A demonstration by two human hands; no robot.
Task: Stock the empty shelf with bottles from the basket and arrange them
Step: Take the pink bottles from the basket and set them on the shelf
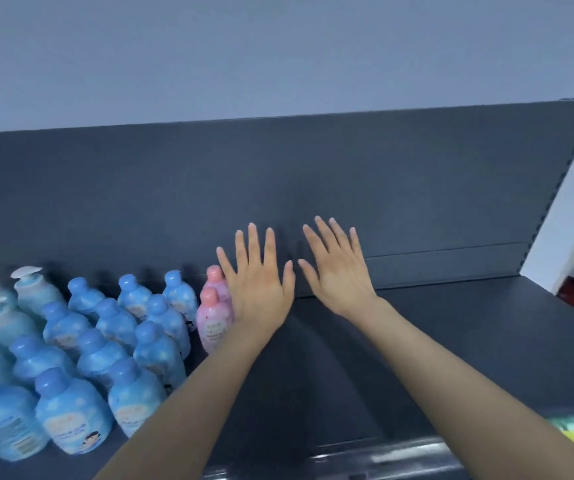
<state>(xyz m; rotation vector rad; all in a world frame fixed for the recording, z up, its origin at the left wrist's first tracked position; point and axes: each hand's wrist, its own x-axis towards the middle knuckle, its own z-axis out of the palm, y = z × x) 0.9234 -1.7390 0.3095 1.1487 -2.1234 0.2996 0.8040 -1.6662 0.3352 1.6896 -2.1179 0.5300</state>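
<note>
I see both arms reaching forward over a dark shelf [451, 341]. The left hand [259, 282] and right hand [337, 268] are side by side, palms down, fingers straight and spread apart, holding nothing. Blue bottles [122, 341] stand upright in rows on the left part of the shelf. Two pink bottles [213, 320] stand one behind the other just right of them, beside the left hand; I cannot tell whether it touches them.
</note>
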